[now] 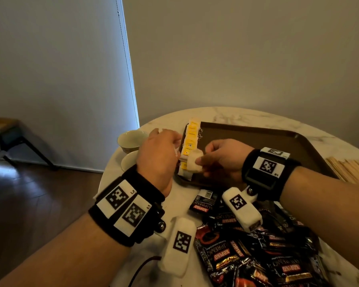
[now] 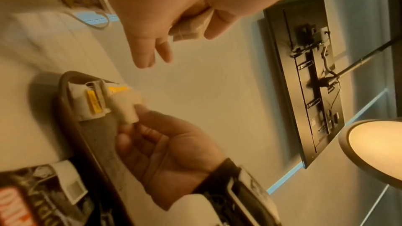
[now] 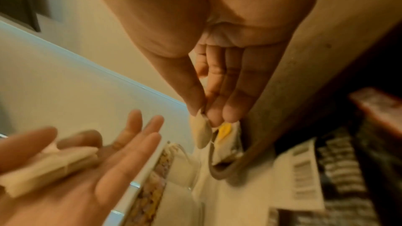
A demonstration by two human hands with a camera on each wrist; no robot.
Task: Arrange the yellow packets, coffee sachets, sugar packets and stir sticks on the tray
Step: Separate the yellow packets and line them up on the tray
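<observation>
From the head view, a pale packet (image 1: 194, 160) is pinched by the right hand (image 1: 222, 160) at the yellow packets (image 1: 190, 139) rowed along the tray (image 1: 257, 139)'s left edge; from the left wrist, spare packets (image 2: 189, 27) are gripped by the left hand (image 2: 165, 16); from the right wrist, blurred, apparently setting down flush comes next.

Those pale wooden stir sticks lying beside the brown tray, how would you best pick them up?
Judging by the head view, pinch the pale wooden stir sticks across their width, coming from above with the right hand: they lie flat, side by side, right of the brown tray.
</observation>
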